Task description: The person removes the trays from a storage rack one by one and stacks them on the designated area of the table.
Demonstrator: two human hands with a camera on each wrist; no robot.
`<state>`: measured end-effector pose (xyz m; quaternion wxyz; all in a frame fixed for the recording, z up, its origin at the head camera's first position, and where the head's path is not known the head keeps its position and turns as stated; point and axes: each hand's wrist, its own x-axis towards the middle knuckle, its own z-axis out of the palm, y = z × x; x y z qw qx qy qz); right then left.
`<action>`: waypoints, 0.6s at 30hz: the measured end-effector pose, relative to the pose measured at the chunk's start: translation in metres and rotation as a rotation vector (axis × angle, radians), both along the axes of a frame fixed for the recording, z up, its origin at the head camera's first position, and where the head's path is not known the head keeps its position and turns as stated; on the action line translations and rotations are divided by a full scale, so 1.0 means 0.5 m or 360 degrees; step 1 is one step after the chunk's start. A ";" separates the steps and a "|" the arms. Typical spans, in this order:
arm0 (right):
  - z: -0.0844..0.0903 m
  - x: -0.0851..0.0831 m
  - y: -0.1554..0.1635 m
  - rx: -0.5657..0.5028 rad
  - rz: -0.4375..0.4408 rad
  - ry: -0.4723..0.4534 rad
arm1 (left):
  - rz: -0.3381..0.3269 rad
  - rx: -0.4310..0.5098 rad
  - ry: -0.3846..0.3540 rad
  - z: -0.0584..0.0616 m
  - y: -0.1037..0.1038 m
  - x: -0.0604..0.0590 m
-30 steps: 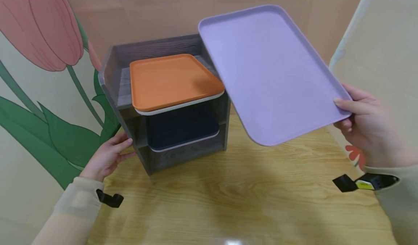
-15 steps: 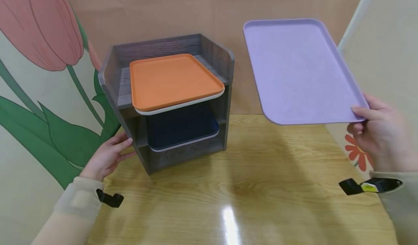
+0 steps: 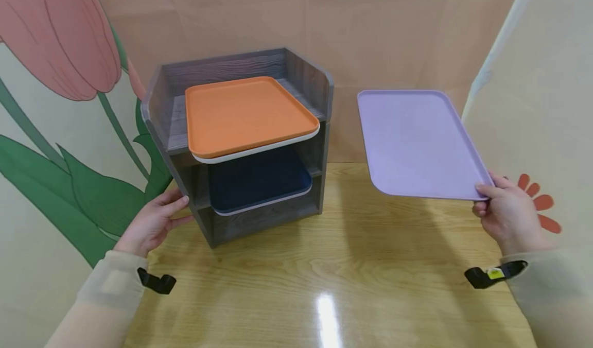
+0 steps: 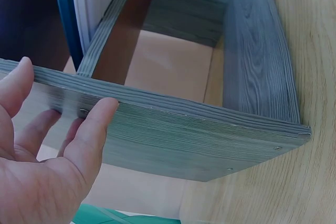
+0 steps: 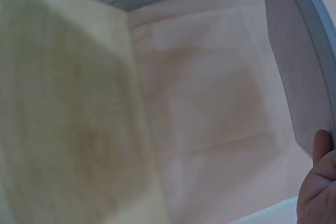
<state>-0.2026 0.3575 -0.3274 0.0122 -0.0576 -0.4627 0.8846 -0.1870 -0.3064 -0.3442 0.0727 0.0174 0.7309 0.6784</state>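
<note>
My right hand [image 3: 505,214] pinches the near right corner of a lilac tray [image 3: 417,142], held in the air over the wooden table [image 3: 324,276], right of the shelf. The tray's underside [image 5: 299,77] fills the right of the right wrist view. A grey wooden shelf unit [image 3: 162,106] stands at the table's back left. An orange tray [image 3: 245,111] lies on its top level, over a white one. A dark blue tray [image 3: 257,180] sits on the middle level. My left hand [image 3: 150,224] rests with straight fingers [image 4: 89,135] against the shelf's left side panel [image 4: 184,140].
A wall with a painted tulip [image 3: 60,34] and green leaves closes the left side. A plain brown panel [image 3: 370,34] stands behind, and a cream panel [image 3: 542,90] on the right. The shelf's bottom compartment [image 4: 168,61] shows nothing inside.
My right hand has carried the lilac tray to the right, away from the shelf, and lowered it towards the table, flattening its tilt. My left hand has stayed on the shelf.
</note>
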 end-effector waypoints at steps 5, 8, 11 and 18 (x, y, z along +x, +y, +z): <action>-0.060 -0.008 -0.003 0.0069 0.0009 -0.0056 | 0.0005 -0.0006 -0.0003 0.002 0.002 0.001; -0.091 -0.013 -0.007 0.0139 0.0002 -0.0105 | 0.0003 -0.0004 0.0000 0.004 0.002 0.002; -0.118 -0.019 -0.012 0.0199 0.0017 -0.0158 | 0.0006 -0.0001 -0.0001 0.005 0.002 0.000; -0.174 -0.029 -0.022 0.0408 -0.0001 -0.0310 | -0.0002 -0.0008 0.0000 0.001 -0.001 -0.002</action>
